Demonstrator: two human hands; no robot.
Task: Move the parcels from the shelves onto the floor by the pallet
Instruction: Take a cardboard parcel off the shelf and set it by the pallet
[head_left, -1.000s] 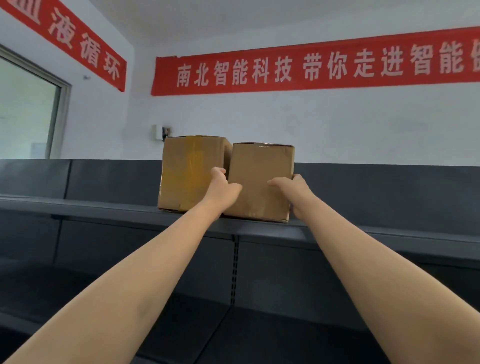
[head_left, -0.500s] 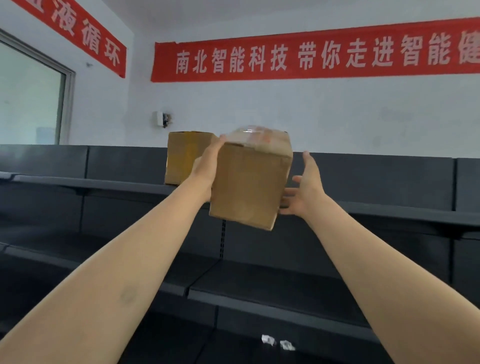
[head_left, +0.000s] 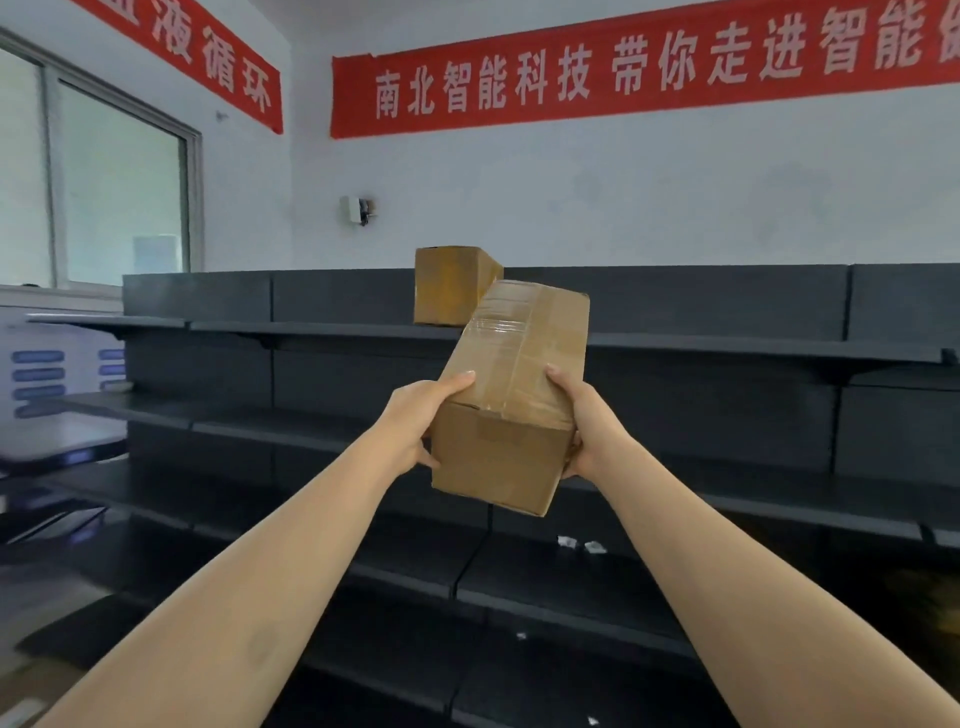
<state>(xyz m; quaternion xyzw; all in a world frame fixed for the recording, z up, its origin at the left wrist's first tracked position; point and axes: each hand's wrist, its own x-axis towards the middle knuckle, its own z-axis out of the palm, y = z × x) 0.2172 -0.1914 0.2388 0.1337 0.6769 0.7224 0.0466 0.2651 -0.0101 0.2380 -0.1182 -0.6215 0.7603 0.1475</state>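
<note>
A long brown cardboard parcel (head_left: 511, 395), taped along its top, hangs in the air in front of the dark shelves, tilted with its near end low. My left hand (head_left: 421, 421) grips its left side and my right hand (head_left: 582, 421) grips its right side, fingers curled over the top edges. A second brown parcel (head_left: 449, 286) stands on the top shelf (head_left: 311, 328) behind it, partly hidden by the held one.
Dark grey metal shelving (head_left: 727, 405) fills the wall in several tiers. Small white paper scraps (head_left: 576, 543) lie on a lower shelf. A window (head_left: 104, 182) is at the left, with a white and blue machine (head_left: 41, 379) below it.
The held parcel has come off the top shelf and moved down and toward me. Both hands now grip its sides; the view has pulled back from the shelves.
</note>
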